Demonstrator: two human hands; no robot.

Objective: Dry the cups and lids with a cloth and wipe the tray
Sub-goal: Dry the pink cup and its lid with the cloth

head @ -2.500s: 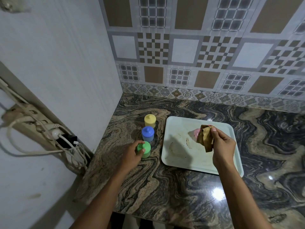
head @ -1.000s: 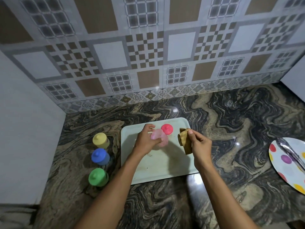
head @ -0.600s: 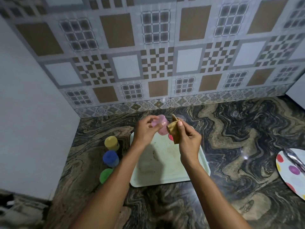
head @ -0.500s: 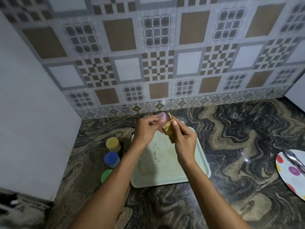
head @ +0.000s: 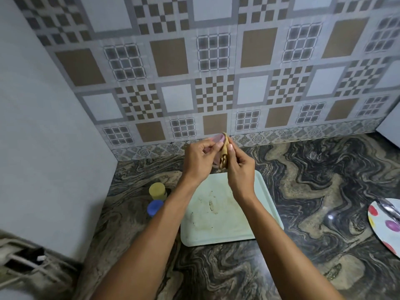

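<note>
So the pink cup (head: pixel 217 138) had come up off the tray (head: pixel 218 224) to mid-frame, left hand (head: pixel 198 158) gripping it while the right hand (head: pixel 239 167) pinched the cloth (head: pixel 224 155) against it, so drying looked underway and the stained tray wasn't wiped yet.
</note>
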